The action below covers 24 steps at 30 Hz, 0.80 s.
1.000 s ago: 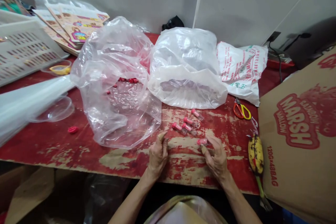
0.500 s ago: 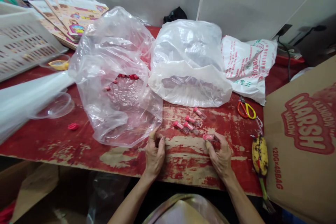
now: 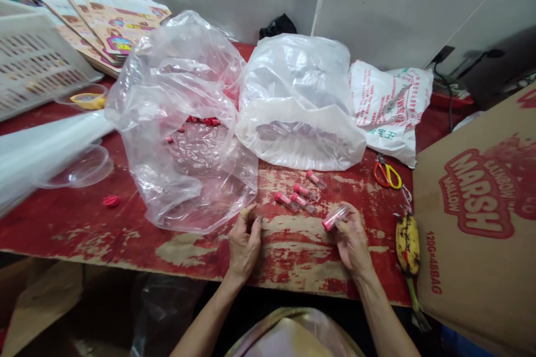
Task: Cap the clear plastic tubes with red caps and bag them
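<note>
My right hand pinches a small clear tube with a red cap and lifts it a little off the table, cap pointing left. Several like capped tubes lie on the worn red tabletop ahead of it, between my two hands. My left hand rests on the table by the near right corner of a clear plastic bag. Its thumb and forefinger are apart, with nothing between them. Red caps show at the mouth of that bag.
Behind the tubes is a whitish plastic bag, beside a printed white sack. Scissors, a spotted banana and a large carton are on the right. A white basket and loose red cap are on the left.
My right hand has raised and tilted its tube, so more of the clear body shows. My left hand stays in place. The view has shifted slightly.
</note>
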Available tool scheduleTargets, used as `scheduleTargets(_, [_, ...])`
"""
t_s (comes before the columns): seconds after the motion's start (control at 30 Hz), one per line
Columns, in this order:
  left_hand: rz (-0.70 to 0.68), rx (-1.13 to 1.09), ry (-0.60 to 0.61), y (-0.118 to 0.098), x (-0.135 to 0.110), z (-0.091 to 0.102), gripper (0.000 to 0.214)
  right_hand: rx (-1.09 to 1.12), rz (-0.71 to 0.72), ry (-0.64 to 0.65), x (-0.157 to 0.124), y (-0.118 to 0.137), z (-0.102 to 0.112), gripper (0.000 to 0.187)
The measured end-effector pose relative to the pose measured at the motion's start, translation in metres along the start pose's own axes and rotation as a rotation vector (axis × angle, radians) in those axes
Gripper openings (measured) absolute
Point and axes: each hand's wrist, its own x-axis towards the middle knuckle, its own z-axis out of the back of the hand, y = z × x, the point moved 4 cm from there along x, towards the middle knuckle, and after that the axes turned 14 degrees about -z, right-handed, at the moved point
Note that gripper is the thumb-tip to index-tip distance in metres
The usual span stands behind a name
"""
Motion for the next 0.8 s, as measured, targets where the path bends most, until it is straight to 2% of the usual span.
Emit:
scheduleTargets(0.1, [0.008, -0.01, 0.009, 0.001, 0.0, 0.0, 0.035, 0.208, -0.186, 0.059, 0.0, -0.002, -0.004, 0.036])
scheduleTargets(0.2, [0.012, -0.019, 0.019, 0.002, 0.0, 0.0, 0.034, 0.194, -0.19, 0.044, -0.001, -0.001, -0.006, 0.036])
scheduleTargets(0.33, [0.008, -0.016, 0.025, 0.003, 0.0, -0.001, 0.034, -0.006, 0.045, -0.053, -0.008, 0.004, -0.003, 0.039])
scheduleTargets(0.43, [0.011, -0.018, 0.026, 0.004, -0.001, -0.001, 0.033, -0.375, 0.286, -0.124, -0.013, 0.006, -0.003, 0.032])
scheduleTargets(0.5, [0.01, -0.023, 0.022, 0.005, -0.001, -0.001, 0.033, -0.649, 0.448, -0.109, -0.015, 0.006, -0.007, 0.03])
scheduleTargets(0.57, [0.008, -0.029, 0.025, 0.004, -0.001, -0.001, 0.032, -0.807, 0.581, -0.11, -0.017, 0.006, -0.01, 0.03])
scheduleTargets(0.67, [0.011, -0.033, 0.032, 0.003, -0.001, -0.001, 0.032, -0.846, 0.689, -0.183, -0.018, 0.007, -0.011, 0.032])
scheduleTargets(0.8, [0.014, -0.02, 0.035, 0.003, -0.001, -0.001, 0.033, -0.87, 0.718, -0.115, -0.018, 0.004, -0.015, 0.039])
